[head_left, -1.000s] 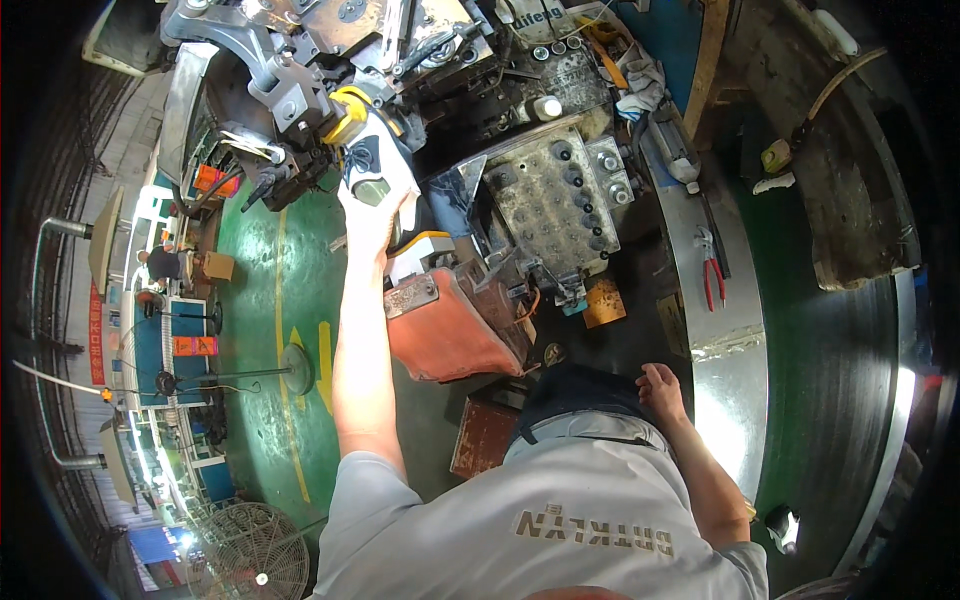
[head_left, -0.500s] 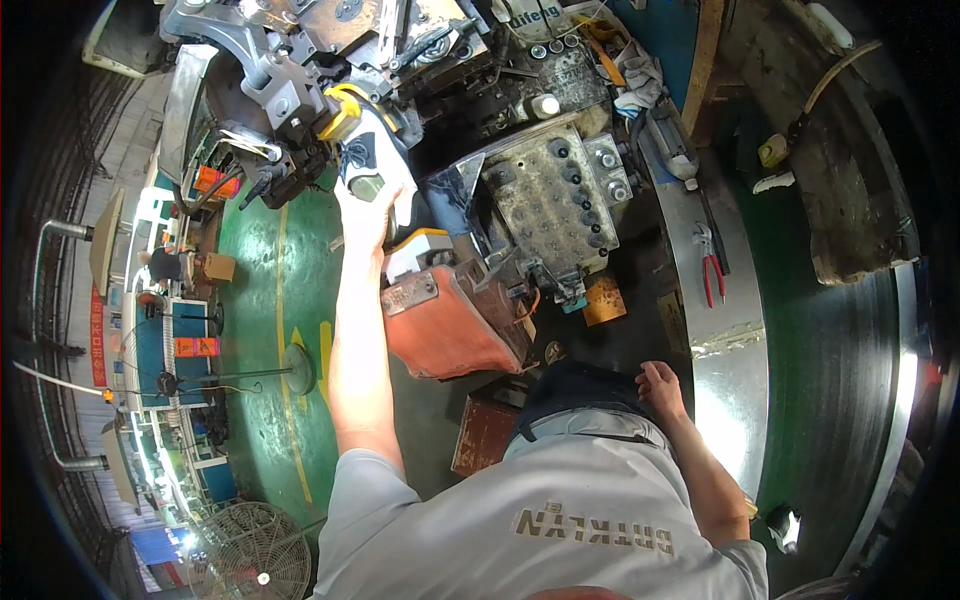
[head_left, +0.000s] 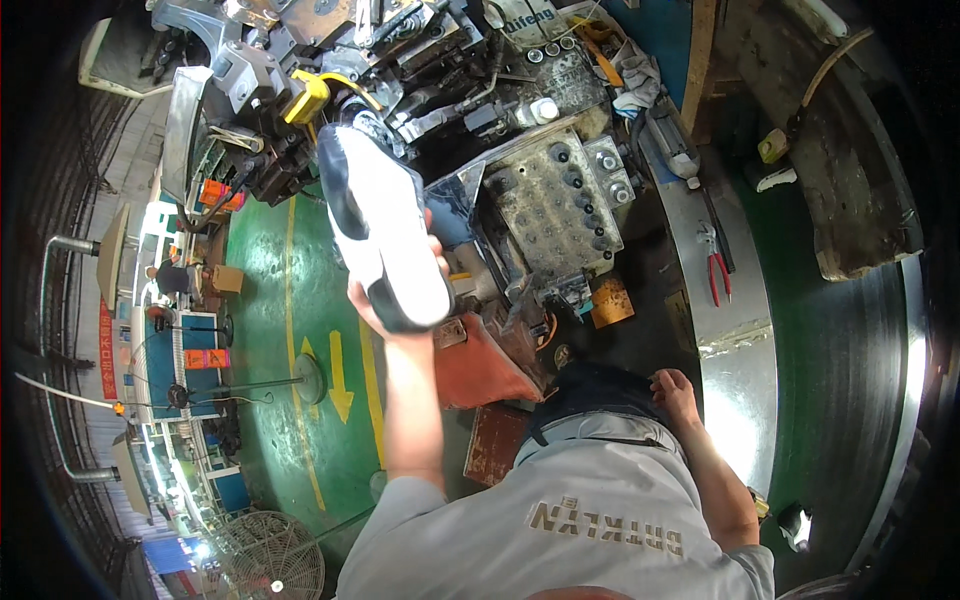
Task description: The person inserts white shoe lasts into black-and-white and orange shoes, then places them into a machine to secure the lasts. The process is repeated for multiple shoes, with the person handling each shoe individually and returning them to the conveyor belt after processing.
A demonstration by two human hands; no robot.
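My left hand (head_left: 368,305) is wrapped round a shoe (head_left: 385,220), gripping it near one end. The shoe's white sole with dark end patches faces up toward me, so its upper is mostly hidden. Beyond its far end stands a metal machine (head_left: 430,70) with clamps and hoses and a yellow part (head_left: 307,97). An orange-red bag-like cover (head_left: 492,370) hangs below the shoe, at the machine's near side. Down beside my hip, my right hand (head_left: 676,392) hangs with loosely bent fingers, a little apart; I see nothing in it.
Right of the shoe is a worn metal block (head_left: 550,200) with black knobs. Red-handled pliers (head_left: 718,275) lie on a metal ledge (head_left: 735,375) at the right. A brown box (head_left: 492,445) sits low by my legs. Fans and work benches stand across the green floor (head_left: 270,300).
My left hand has drawn the shoe back from the machine toward me and turned it, so the sole now shows. The right hand has barely moved.
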